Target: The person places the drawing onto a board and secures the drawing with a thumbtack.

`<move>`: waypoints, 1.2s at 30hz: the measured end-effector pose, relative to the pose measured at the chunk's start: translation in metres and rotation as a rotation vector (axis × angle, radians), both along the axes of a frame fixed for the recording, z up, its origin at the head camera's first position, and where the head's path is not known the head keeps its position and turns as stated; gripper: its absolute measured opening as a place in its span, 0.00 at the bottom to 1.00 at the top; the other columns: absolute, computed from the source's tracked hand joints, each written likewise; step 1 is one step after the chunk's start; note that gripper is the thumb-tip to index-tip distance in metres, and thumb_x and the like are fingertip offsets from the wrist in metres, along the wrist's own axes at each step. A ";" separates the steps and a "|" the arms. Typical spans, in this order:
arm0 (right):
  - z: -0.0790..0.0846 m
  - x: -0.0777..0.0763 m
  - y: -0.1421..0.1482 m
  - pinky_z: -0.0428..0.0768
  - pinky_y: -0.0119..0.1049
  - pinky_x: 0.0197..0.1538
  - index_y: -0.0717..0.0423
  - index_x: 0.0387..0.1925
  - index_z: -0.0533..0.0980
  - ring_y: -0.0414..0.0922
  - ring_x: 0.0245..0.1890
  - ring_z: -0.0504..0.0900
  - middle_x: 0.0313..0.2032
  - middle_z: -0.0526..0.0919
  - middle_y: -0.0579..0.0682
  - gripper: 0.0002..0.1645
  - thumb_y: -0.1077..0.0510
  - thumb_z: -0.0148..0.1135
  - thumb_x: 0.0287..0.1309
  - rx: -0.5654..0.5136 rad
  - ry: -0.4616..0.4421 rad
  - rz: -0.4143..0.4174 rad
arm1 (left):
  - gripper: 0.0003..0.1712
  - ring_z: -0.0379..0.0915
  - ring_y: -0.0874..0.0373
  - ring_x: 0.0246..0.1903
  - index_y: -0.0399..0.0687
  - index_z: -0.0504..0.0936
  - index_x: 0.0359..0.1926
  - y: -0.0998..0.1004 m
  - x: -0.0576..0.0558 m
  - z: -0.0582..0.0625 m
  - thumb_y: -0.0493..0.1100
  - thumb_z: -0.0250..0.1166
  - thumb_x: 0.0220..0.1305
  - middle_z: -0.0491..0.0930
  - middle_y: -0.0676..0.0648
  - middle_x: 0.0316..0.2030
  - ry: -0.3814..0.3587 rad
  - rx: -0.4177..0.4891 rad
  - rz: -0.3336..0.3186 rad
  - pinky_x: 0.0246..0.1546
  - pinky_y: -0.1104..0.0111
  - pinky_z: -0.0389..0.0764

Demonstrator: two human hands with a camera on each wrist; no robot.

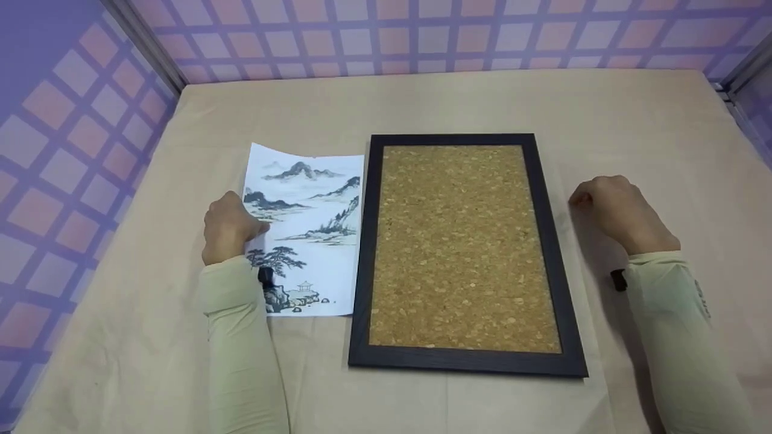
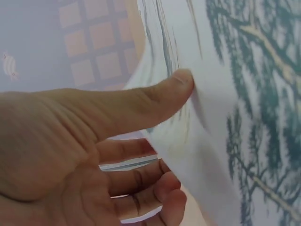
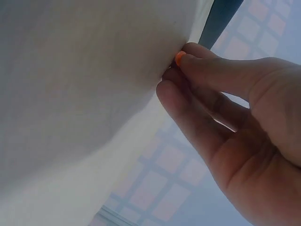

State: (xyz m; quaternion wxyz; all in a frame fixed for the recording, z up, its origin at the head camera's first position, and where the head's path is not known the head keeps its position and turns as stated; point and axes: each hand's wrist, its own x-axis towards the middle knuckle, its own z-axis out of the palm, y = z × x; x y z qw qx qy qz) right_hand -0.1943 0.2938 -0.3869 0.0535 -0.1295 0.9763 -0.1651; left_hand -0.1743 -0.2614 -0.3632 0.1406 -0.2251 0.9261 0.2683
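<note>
A white sheet of paper printed with a landscape painting [image 1: 319,253] lies left of the cork board [image 1: 458,241], its upper left corner raised. My left hand [image 1: 228,228] grips the sheet's left edge. In the left wrist view the thumb [image 2: 160,96] is on the printed face, and the paper [image 2: 211,117] bends beside it. To the right of the board, my right hand [image 1: 624,214] is low over the cloth. The right wrist view shows its thumb and fingertips pinching a small, rounded orange thing [image 3: 180,58], mostly hidden by the fingers.
The board has a black frame [image 1: 464,360] and stands close against the sheet's right edge. A beige cloth [image 1: 446,105] covers the table. Checkered panels [image 1: 392,39] rise along the back and left sides, with a metal post [image 1: 148,45] at the left corner.
</note>
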 end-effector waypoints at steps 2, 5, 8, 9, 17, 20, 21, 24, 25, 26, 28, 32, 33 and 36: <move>0.000 0.000 0.000 0.79 0.62 0.51 0.73 0.44 0.84 0.68 0.49 0.82 0.46 0.84 0.73 0.15 0.81 0.57 0.60 -0.007 0.000 -0.012 | 0.30 0.67 0.42 0.43 0.26 0.69 0.63 -0.001 0.000 0.001 0.40 0.66 0.68 0.72 0.33 0.49 -0.005 -0.012 0.010 0.37 0.57 0.72; -0.001 0.001 0.001 0.79 0.62 0.50 0.72 0.43 0.84 0.67 0.46 0.82 0.45 0.84 0.73 0.13 0.79 0.58 0.61 -0.014 0.006 -0.032 | 0.18 0.68 0.44 0.37 0.27 0.75 0.53 -0.004 0.000 0.002 0.39 0.59 0.71 0.71 0.37 0.41 0.019 -0.046 0.003 0.32 0.59 0.70; -0.001 0.001 0.002 0.80 0.62 0.47 0.72 0.42 0.85 0.66 0.43 0.83 0.44 0.85 0.72 0.10 0.76 0.61 0.62 -0.007 0.021 -0.042 | 0.09 0.64 0.50 0.26 0.33 0.74 0.33 -0.007 0.001 0.004 0.34 0.52 0.70 0.67 0.43 0.27 0.076 -0.071 -0.004 0.23 0.62 0.66; -0.001 0.001 0.002 0.80 0.61 0.46 0.71 0.42 0.85 0.65 0.42 0.83 0.44 0.85 0.72 0.09 0.76 0.62 0.62 -0.005 0.024 -0.042 | 0.12 0.62 0.52 0.22 0.37 0.71 0.26 -0.009 0.001 0.006 0.33 0.50 0.69 0.64 0.45 0.22 0.096 -0.073 -0.001 0.21 0.63 0.64; 0.002 0.003 0.004 0.80 0.63 0.46 0.72 0.43 0.85 0.66 0.43 0.84 0.45 0.84 0.73 0.09 0.74 0.62 0.63 -0.020 0.028 -0.047 | 0.18 0.62 0.53 0.21 0.36 0.76 0.24 -0.017 0.008 0.018 0.37 0.53 0.73 0.71 0.45 0.20 0.216 -0.045 0.001 0.21 0.65 0.64; 0.005 0.004 0.005 0.80 0.63 0.47 0.72 0.43 0.85 0.67 0.43 0.84 0.46 0.85 0.73 0.09 0.73 0.62 0.64 -0.028 0.056 -0.042 | 0.16 0.73 0.44 0.37 0.29 0.83 0.44 -0.020 0.014 0.025 0.39 0.54 0.75 0.82 0.33 0.43 0.244 -0.017 0.016 0.35 0.57 0.75; 0.007 0.004 0.006 0.80 0.63 0.46 0.72 0.43 0.85 0.68 0.43 0.84 0.46 0.85 0.73 0.09 0.72 0.63 0.64 -0.033 0.069 -0.043 | 0.18 0.74 0.42 0.42 0.29 0.83 0.51 -0.021 0.016 0.027 0.39 0.54 0.76 0.80 0.31 0.51 0.255 -0.003 0.024 0.41 0.55 0.76; 0.011 0.005 0.008 0.80 0.63 0.44 0.72 0.43 0.85 0.67 0.40 0.85 0.44 0.86 0.72 0.09 0.70 0.63 0.65 -0.053 0.110 -0.055 | 0.21 0.75 0.42 0.47 0.30 0.81 0.58 -0.024 0.020 0.036 0.41 0.55 0.77 0.80 0.31 0.55 0.282 0.032 0.043 0.46 0.55 0.77; 0.012 0.005 0.009 0.80 0.63 0.43 0.72 0.43 0.85 0.67 0.39 0.85 0.43 0.86 0.72 0.09 0.70 0.62 0.65 -0.062 0.125 -0.058 | 0.21 0.75 0.44 0.46 0.30 0.81 0.59 -0.024 0.022 0.039 0.42 0.55 0.77 0.80 0.32 0.55 0.292 0.043 0.051 0.44 0.57 0.77; 0.013 0.005 0.010 0.80 0.63 0.42 0.72 0.42 0.85 0.67 0.38 0.85 0.42 0.86 0.71 0.09 0.70 0.63 0.65 -0.072 0.142 -0.061 | 0.21 0.75 0.47 0.45 0.31 0.80 0.60 -0.025 0.023 0.043 0.43 0.55 0.77 0.80 0.33 0.54 0.302 0.054 0.061 0.42 0.60 0.77; 0.016 0.006 0.012 0.80 0.63 0.41 0.72 0.42 0.85 0.67 0.37 0.85 0.41 0.87 0.71 0.08 0.71 0.63 0.65 -0.092 0.184 -0.061 | 0.22 0.75 0.53 0.41 0.34 0.81 0.61 -0.024 0.026 0.050 0.45 0.56 0.77 0.81 0.36 0.52 0.329 0.071 0.082 0.38 0.66 0.76; 0.022 0.010 0.014 0.83 0.48 0.40 0.71 0.41 0.85 0.65 0.36 0.86 0.39 0.87 0.69 0.07 0.71 0.64 0.64 -0.149 0.257 -0.065 | 0.21 0.72 0.61 0.35 0.37 0.83 0.60 -0.021 0.033 0.065 0.46 0.58 0.76 0.79 0.45 0.48 0.407 0.096 0.135 0.33 0.72 0.74; 0.024 0.011 0.014 0.82 0.40 0.39 0.70 0.41 0.86 0.64 0.36 0.86 0.39 0.88 0.68 0.07 0.71 0.64 0.64 -0.163 0.269 -0.072 | 0.20 0.72 0.62 0.35 0.38 0.83 0.59 -0.020 0.034 0.068 0.46 0.58 0.76 0.79 0.47 0.46 0.429 0.104 0.148 0.33 0.73 0.74; 0.029 0.013 0.013 0.69 0.19 0.36 0.68 0.41 0.86 0.61 0.36 0.87 0.38 0.89 0.66 0.07 0.70 0.65 0.64 -0.190 0.299 -0.091 | 0.19 0.72 0.65 0.36 0.39 0.84 0.58 -0.017 0.039 0.078 0.46 0.60 0.75 0.79 0.53 0.43 0.500 0.127 0.195 0.35 0.74 0.74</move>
